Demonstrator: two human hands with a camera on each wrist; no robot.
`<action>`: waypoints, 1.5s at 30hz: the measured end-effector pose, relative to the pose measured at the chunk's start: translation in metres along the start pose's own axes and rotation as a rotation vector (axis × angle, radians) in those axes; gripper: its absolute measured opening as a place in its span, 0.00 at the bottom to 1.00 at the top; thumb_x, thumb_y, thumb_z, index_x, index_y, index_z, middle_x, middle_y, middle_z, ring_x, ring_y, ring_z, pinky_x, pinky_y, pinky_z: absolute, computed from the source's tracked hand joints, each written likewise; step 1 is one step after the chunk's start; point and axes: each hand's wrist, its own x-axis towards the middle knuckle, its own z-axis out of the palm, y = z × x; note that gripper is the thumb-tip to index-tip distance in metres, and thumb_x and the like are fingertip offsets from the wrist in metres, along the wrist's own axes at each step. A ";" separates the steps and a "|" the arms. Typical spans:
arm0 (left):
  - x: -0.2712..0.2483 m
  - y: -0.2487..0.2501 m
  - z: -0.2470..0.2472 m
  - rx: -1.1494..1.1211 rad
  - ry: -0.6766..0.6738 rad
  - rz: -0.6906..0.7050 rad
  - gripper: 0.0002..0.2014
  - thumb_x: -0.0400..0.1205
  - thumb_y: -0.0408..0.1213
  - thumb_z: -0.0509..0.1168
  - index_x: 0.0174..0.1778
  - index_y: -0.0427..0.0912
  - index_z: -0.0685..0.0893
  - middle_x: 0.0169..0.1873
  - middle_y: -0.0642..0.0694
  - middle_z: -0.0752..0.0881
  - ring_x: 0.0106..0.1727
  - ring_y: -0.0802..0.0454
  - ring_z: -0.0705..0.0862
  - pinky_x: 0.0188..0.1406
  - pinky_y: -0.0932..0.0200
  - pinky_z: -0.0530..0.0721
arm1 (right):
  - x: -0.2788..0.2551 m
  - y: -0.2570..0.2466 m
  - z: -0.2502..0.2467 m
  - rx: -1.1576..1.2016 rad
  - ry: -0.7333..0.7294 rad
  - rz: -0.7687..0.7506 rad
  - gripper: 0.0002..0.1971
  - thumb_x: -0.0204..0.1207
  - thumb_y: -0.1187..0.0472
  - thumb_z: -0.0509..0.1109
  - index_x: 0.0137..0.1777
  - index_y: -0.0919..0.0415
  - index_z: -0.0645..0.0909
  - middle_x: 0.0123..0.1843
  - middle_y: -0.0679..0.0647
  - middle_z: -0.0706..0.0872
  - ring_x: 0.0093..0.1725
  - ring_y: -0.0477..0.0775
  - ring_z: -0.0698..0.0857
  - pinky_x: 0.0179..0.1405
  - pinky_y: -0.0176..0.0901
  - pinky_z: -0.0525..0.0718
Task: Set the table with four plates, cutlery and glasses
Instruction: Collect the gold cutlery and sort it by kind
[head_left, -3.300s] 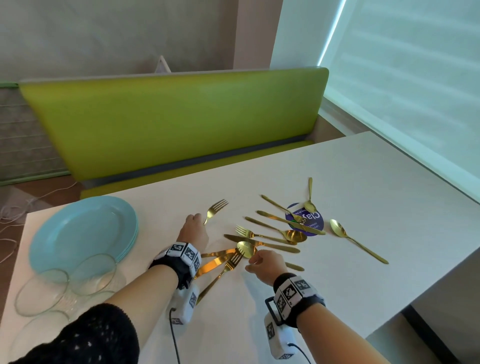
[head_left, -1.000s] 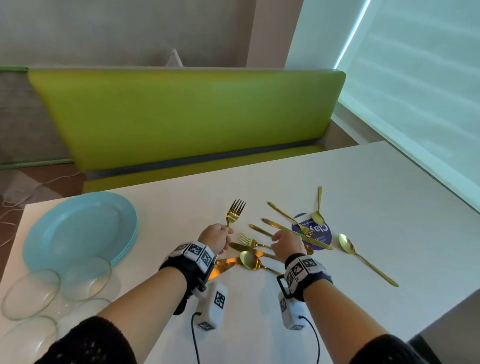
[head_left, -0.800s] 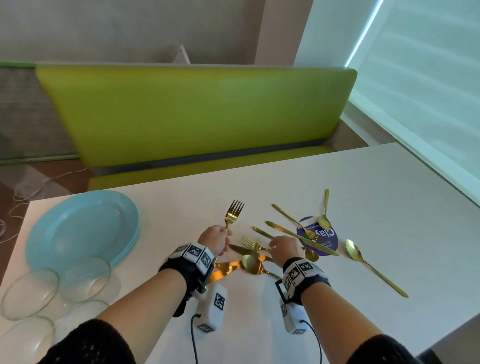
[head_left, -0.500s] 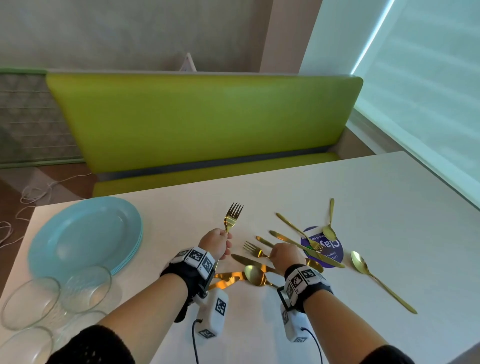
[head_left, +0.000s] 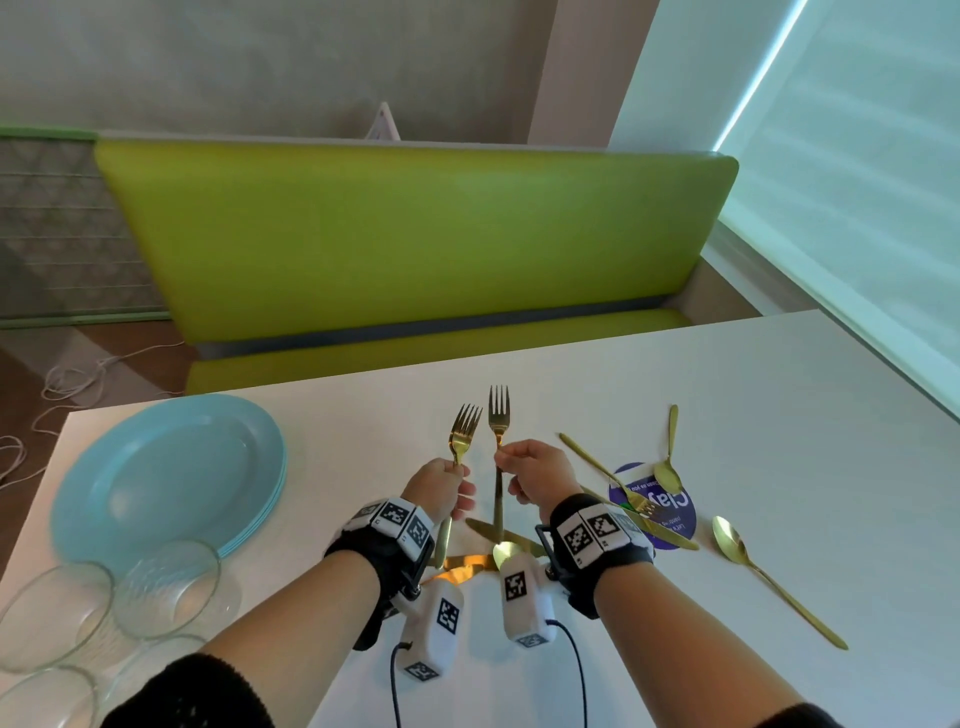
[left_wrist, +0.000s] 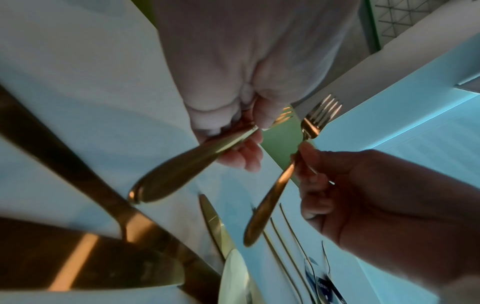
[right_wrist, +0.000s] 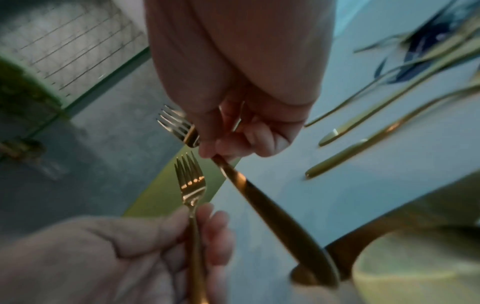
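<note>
Both hands hold gold forks, tines up, over the white table (head_left: 779, 415). My left hand (head_left: 460, 470) grips the neck of one fork (head_left: 464, 428), with its handle hanging below the palm (left_wrist: 187, 164). Close to its right, my right hand (head_left: 501, 457) pinches a second fork (head_left: 498, 410) by the neck (right_wrist: 272, 216). The two forks stand side by side without touching. Below the hands lie a knife (head_left: 483, 530) and a spoon (head_left: 506, 553). A stack of light blue plates (head_left: 166, 478) sits at the left, with clear glasses (head_left: 166, 587) in front of it.
More gold cutlery lies to the right: a fork (head_left: 597, 465), a knife (head_left: 654, 527) and a spoon (head_left: 667, 467) around a purple sticker (head_left: 675, 512), and another spoon (head_left: 769, 577) farther right. A green bench (head_left: 415, 234) runs behind the table.
My right hand has picked a second fork out of the pile and raised it beside the left hand's fork. The left hand keeps holding its fork upright.
</note>
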 end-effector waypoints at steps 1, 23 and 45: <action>0.000 0.000 0.000 -0.007 -0.014 0.003 0.08 0.87 0.32 0.49 0.51 0.35 0.73 0.35 0.43 0.79 0.31 0.50 0.78 0.29 0.60 0.75 | -0.001 -0.002 0.001 0.082 -0.037 0.039 0.07 0.76 0.66 0.70 0.37 0.57 0.80 0.30 0.51 0.83 0.21 0.46 0.76 0.19 0.34 0.72; 0.002 -0.003 0.008 -0.035 -0.124 -0.001 0.09 0.85 0.30 0.53 0.45 0.44 0.77 0.40 0.41 0.85 0.52 0.30 0.88 0.34 0.56 0.80 | -0.002 0.001 0.007 -0.001 -0.153 0.155 0.07 0.72 0.63 0.75 0.34 0.58 0.82 0.31 0.53 0.85 0.22 0.48 0.79 0.21 0.37 0.69; 0.009 0.001 0.011 -0.111 0.031 -0.016 0.13 0.88 0.33 0.48 0.41 0.40 0.76 0.29 0.44 0.72 0.27 0.52 0.72 0.25 0.59 0.74 | 0.058 0.020 -0.085 -0.832 0.187 0.189 0.15 0.79 0.55 0.64 0.57 0.65 0.83 0.58 0.57 0.88 0.57 0.56 0.86 0.40 0.38 0.77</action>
